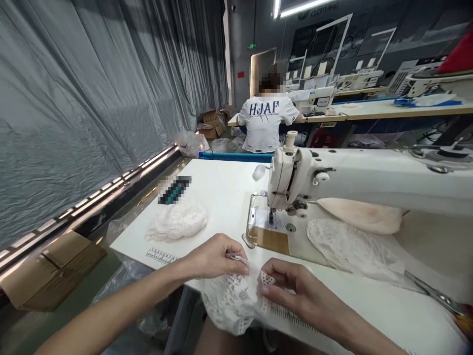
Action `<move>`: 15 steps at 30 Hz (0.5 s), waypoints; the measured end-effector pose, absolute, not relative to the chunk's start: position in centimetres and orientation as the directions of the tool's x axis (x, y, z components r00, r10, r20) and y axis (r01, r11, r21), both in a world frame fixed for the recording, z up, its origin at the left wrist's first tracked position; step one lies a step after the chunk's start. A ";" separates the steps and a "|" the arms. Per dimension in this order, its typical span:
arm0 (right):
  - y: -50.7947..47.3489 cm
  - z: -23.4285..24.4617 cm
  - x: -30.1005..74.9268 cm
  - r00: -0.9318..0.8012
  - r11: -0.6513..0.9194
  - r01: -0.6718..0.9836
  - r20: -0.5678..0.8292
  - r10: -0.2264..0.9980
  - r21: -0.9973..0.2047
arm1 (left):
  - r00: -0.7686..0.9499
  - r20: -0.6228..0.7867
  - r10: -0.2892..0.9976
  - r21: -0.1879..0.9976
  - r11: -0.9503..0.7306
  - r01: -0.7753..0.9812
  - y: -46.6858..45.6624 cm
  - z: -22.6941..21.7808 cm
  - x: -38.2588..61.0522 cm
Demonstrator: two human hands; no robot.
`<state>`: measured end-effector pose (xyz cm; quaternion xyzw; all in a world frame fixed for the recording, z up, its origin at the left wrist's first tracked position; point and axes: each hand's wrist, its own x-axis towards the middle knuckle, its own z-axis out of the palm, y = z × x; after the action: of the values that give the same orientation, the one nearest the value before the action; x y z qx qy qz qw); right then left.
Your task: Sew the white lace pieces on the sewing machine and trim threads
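Note:
A piece of white lace fabric (232,301) hangs over the front edge of the sewing table, gripped by both hands. My left hand (223,257) pinches its upper edge between thumb and fingers. Close by on the right, my right hand (286,283) is closed on another edge of the same lace. Both hands are just in front of the sewing machine (291,177), whose needle and presser foot (272,217) stand apart from the lace. More white lace (343,246) lies under the machine's arm, and a lace bundle (179,220) rests on the table's left.
Scissors (436,293) lie at the right beside a beige cloth piece (364,215). A blurred dark object (174,190) is at the table's back left. A cardboard box (51,268) stands on the floor at left. Ahead, a person in a white shirt (264,123) sits at another table.

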<state>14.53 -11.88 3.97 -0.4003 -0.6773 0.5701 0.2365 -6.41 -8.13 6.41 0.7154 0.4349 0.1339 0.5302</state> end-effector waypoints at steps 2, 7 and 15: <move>-10.3 3.9 14.7 -0.552 0.084 0.324 -0.116 0.826 -0.942 | 0.637 -0.278 0.719 0.855 -0.116 0.505 -5.8 7.0 -6.1; -7.0 2.5 15.5 -0.476 0.181 0.509 -0.100 0.874 -0.842 | 0.720 -0.373 0.585 0.729 -0.296 0.618 1.8 7.2 -3.6; -6.1 -0.8 19.0 -0.492 0.592 0.766 0.366 0.790 -0.250 | 0.741 -0.537 0.402 0.591 -0.447 0.671 7.6 5.2 1.0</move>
<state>18.97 -6.13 -0.84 -0.4506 -0.8632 0.0267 0.2262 1.00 7.62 5.18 0.8352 0.3213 -0.1615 0.4161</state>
